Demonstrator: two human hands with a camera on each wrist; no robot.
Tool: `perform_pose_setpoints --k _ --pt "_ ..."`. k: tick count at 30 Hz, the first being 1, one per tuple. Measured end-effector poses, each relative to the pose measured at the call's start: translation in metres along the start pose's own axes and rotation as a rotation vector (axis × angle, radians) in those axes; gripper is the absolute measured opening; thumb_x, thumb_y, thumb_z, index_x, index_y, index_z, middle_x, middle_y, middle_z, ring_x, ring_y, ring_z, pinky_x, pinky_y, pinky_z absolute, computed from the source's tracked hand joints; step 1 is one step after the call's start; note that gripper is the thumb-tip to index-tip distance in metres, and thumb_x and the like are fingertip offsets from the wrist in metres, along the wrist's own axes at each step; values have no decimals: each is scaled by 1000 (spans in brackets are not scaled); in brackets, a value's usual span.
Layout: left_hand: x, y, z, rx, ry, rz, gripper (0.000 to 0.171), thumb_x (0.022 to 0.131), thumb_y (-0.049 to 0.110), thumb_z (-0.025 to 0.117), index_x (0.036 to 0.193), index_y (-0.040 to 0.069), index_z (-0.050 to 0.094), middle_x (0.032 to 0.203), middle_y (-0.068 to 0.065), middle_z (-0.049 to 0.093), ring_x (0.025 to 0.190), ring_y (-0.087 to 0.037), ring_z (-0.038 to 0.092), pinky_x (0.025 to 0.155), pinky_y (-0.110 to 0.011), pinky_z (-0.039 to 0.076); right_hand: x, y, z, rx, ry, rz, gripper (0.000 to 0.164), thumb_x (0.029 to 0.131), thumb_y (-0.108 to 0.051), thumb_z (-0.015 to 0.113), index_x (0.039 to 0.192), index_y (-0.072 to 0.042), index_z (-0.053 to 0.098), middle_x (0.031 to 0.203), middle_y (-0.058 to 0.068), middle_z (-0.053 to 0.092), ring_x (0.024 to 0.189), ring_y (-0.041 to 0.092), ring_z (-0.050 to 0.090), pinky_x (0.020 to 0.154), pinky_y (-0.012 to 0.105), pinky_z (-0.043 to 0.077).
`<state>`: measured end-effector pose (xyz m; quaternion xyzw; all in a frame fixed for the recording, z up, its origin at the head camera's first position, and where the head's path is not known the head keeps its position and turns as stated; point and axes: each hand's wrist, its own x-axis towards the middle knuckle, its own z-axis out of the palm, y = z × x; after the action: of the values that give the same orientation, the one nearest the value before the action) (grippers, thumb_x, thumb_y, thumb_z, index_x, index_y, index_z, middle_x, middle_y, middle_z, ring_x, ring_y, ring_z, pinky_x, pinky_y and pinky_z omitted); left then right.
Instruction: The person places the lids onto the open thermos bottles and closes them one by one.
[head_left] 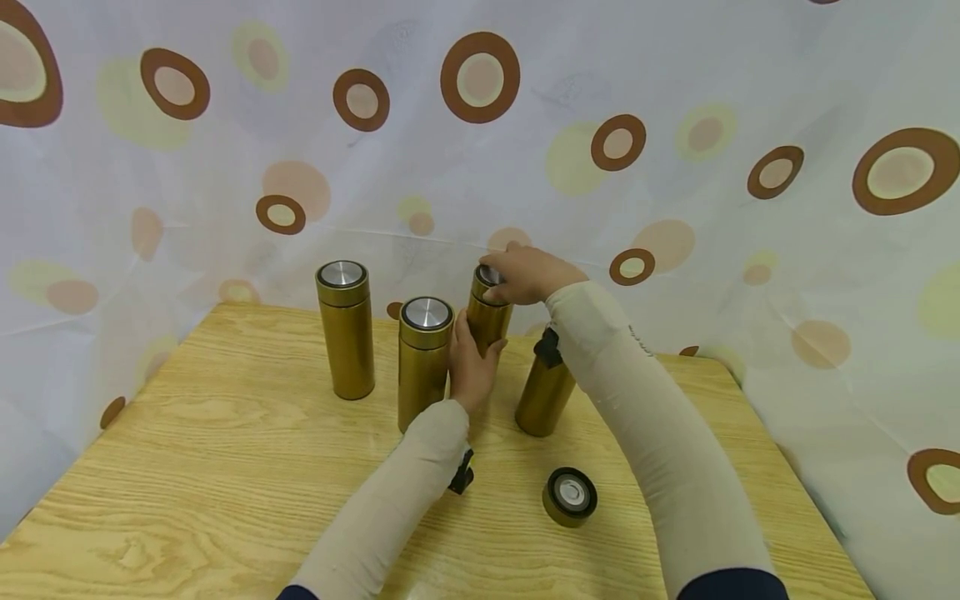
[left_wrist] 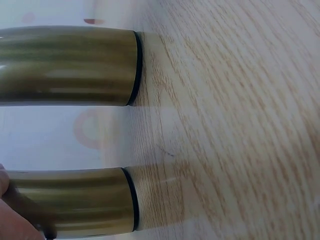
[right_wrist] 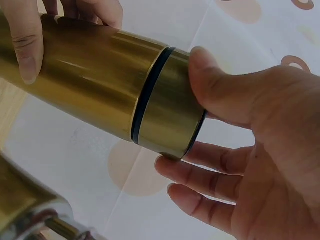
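My left hand (head_left: 472, 367) is wrapped around the body of a gold thermos flask (head_left: 484, 325) standing upright at the back of the table. From above, my right hand (head_left: 532, 273) grips its silver-topped lid (right_wrist: 167, 102), thumb on one side and fingers on the other. A dark band shows between lid and body in the right wrist view. Partly behind my right forearm is another gold flask (head_left: 545, 396); its bare steel mouth (right_wrist: 55, 215) shows in the right wrist view. In front of it, a loose gold lid (head_left: 570, 496) lies underside up.
Two more lidded gold flasks stand on the left, one (head_left: 424, 358) close beside my left hand, the other (head_left: 347, 333) farther out. The light wooden table (head_left: 187, 467) reaches back to a white patterned sheet (head_left: 420, 167) hanging behind.
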<state>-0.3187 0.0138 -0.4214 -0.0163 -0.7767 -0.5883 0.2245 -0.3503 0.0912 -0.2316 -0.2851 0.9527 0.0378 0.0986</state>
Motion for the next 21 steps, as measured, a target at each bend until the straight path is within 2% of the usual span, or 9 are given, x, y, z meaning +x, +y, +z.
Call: perform_pose_setpoints --k 5,8,12,16,21 --pt "0 0 0 6 -1 6 70 90 15 69 144 -2 28 141 -21 40 130 -35 42 109 -45 36 1 -1 2 25 16 76 49 96 -43 55 131 -8 51 123 18 47 99 29 53 87 43 46" --pt "0 -1 0 6 -2 6 70 90 15 69 144 -1 28 141 -21 40 130 -35 42 109 -45 36 3 -2 4 17 51 131 48 94 -51 54 114 -7 56 110 15 50 88 27 53 76 39 46" --pt "1 -2 1 5 -3 9 70 90 16 69 144 0 28 141 -20 40 130 -34 42 109 -45 36 6 -5 8 8 119 180 49 91 -56 56 88 -8 58 85 7 53 74 23 52 65 34 43" --pt "0 -2 1 12 -13 1 71 90 17 69 145 1 27 142 -20 40 131 -34 42 110 -44 35 8 -6 9 19 169 207 50 89 -57 59 73 -10 54 69 2 47 69 23 54 67 36 48" --pt "0 -1 1 0 -10 1 71 90 16 68 145 0 27 143 -21 39 132 -34 40 111 -45 34 10 -9 11 6 201 227 52 88 -58 60 67 -11 55 68 5 54 74 28 62 73 42 55"
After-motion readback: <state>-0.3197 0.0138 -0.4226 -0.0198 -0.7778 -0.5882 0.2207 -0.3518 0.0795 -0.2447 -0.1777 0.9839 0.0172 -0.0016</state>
